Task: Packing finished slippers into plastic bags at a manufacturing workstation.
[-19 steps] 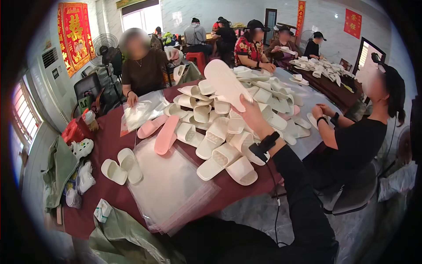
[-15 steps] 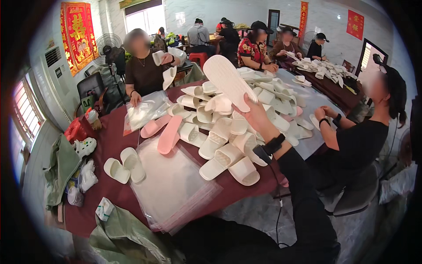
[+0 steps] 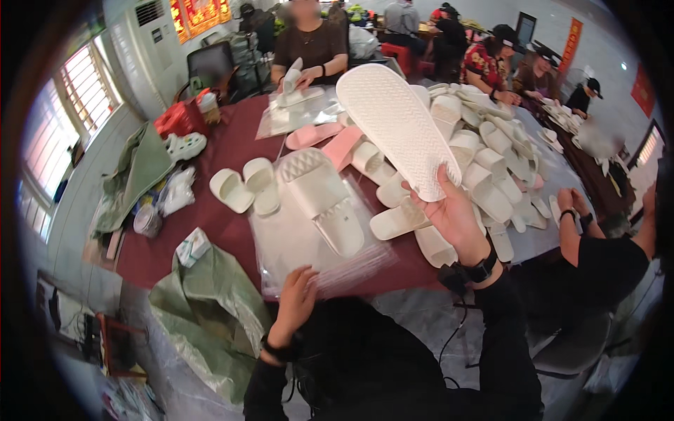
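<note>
My right hand (image 3: pixel 456 221) grips a white slipper (image 3: pixel 393 119) by one end, its textured sole turned toward me, above the pile of slippers. My left hand (image 3: pixel 298 298) is at the near edge of the table, fingers stretched out and holding nothing. Just beyond it, a white slipper (image 3: pixel 319 200) with a quilted strap appears over the stack of clear plastic bags (image 3: pixel 288 252). To its left stands a pair of white slippers (image 3: pixel 246 186). Two pink slippers (image 3: pixel 344 146) lie beyond the bags, partly hidden by the raised slipper.
A large heap of white slippers (image 3: pixel 491 151) covers the right of the dark red table (image 3: pixel 225 147). A green sack (image 3: pixel 210 316) hangs at the near edge, with a small box (image 3: pixel 193 247) on it. Co-workers sit opposite and at right; one handles slippers (image 3: pixel 291 81).
My view has swung left and down. My left hand has come into view, and a white slipper now shows over the plastic bags. The right hand still holds its slipper.
</note>
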A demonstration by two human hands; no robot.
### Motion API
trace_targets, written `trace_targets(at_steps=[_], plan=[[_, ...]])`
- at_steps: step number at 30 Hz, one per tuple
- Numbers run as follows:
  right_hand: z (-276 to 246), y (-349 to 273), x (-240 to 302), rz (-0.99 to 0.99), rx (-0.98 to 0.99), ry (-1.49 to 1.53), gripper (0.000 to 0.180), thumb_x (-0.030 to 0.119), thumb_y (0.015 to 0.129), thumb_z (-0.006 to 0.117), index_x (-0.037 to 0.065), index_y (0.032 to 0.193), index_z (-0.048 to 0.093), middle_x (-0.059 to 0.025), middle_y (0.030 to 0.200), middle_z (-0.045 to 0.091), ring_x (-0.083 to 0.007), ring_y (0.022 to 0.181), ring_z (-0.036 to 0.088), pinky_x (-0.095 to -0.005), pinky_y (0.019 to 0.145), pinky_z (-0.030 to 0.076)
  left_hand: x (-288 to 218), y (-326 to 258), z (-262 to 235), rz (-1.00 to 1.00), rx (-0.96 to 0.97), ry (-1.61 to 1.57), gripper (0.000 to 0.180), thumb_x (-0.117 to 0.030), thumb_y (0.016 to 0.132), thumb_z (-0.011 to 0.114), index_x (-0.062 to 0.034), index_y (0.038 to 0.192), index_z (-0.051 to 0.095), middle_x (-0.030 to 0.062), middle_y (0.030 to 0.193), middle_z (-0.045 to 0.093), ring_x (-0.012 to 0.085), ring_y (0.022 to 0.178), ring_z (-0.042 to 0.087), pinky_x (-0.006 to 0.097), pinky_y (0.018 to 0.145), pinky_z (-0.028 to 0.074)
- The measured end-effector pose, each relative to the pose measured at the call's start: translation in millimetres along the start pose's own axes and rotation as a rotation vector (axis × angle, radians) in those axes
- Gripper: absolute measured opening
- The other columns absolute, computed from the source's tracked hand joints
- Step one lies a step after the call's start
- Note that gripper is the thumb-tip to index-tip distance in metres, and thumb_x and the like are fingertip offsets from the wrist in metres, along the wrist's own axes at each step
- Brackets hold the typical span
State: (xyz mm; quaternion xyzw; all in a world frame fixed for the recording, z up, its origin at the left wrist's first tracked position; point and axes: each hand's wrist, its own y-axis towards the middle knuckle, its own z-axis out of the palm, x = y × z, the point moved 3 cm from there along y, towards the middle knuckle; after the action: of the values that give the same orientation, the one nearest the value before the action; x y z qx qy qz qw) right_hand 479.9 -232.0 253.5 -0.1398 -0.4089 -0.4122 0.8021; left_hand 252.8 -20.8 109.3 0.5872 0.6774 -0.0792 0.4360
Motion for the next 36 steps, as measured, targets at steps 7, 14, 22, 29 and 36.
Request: trace_targets(at_steps=[7,14,22,29,36], plan=[[-1.1,0.8,-62.5,-0.005,-0.055,-0.224,0.049,0.034,0.096,0.05,0.001,0.131,0.041,-0.0141,0.12,0.057,-0.0273,0.1,0.062,-0.0336,0.08,0.052,43.5,0.4,55.4,0.077,-0.019,0.363,0.03,-0.013,0.082,0.059,-0.0101,0.111,0.059,0.0158,0.125,0.051,0.0356,0.12,0.045,0.049,0.102,0.033],[8.3,-26.2,-157.8,-0.591,0.09,-1.184,0.042,0.013,0.087,0.059,0.009,0.128,0.052,-0.0201,0.116,0.058,-0.0289,0.099,0.059,-0.0389,0.083,0.046,37.3,-4.8,63.8,0.047,-0.059,0.426,0.03,-0.018,0.082,0.058,-0.0127,0.112,0.059,0.0132,0.125,0.052,0.0324,0.122,0.044,0.049,0.104,0.031],[25.0,-59.3,-235.3,-0.479,-0.047,-1.948,0.057,0.015,0.076,0.06,0.022,0.132,0.05,-0.0228,0.135,0.042,-0.0349,0.108,0.049,-0.0444,0.083,0.038,43.5,-3.9,67.5,0.07,-0.068,0.482,0.041,-0.022,0.08,0.061,-0.0075,0.118,0.056,0.0146,0.124,0.054,0.0337,0.118,0.049,0.051,0.102,0.034],[9.8,-43.6,-237.6,-0.147,0.305,-1.996,0.065,0.035,0.076,0.063,0.021,0.137,0.044,-0.0303,0.141,0.031,-0.0426,0.132,0.029,-0.0587,0.104,0.024,41.5,-2.9,60.6,0.054,-0.042,0.424,0.042,-0.019,0.074,0.062,-0.0038,0.113,0.058,0.0166,0.116,0.055,0.0345,0.117,0.046,0.049,0.103,0.031],[-7.2,6.1,-241.9,0.095,0.309,-1.797,0.058,0.05,0.084,0.053,0.026,0.136,0.045,-0.0348,0.144,0.022,-0.0513,0.132,0.023,-0.0608,0.104,0.024,54.1,2.7,64.0,-0.003,0.025,0.255,0.03,-0.014,0.069,0.062,-0.0038,0.097,0.065,0.0165,0.111,0.055,0.0359,0.113,0.047,0.05,0.103,0.031]])
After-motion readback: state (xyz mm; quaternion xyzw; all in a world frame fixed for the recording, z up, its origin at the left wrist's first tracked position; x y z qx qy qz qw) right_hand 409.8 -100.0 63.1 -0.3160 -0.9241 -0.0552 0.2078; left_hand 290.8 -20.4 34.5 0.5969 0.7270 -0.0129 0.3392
